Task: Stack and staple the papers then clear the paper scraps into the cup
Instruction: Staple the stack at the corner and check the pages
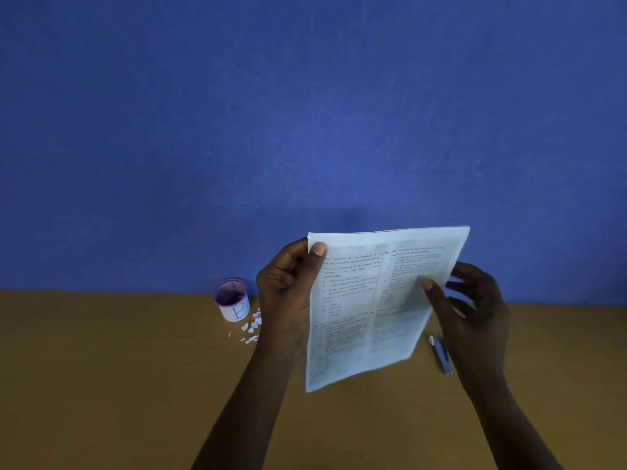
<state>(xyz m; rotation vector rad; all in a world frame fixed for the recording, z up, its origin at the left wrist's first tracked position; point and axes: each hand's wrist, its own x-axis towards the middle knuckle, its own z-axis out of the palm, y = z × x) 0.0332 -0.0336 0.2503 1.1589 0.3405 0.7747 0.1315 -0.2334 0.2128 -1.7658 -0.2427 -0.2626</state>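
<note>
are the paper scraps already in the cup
No, the paper scraps lie loose on the table just right of the cup, while both hands hold the papers.

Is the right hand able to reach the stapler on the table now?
Probably yes, but not freely. The stapler lies on the table just below the right hand, nothing between them. That hand is holding the papers together with the left hand, so it must release first.
</note>
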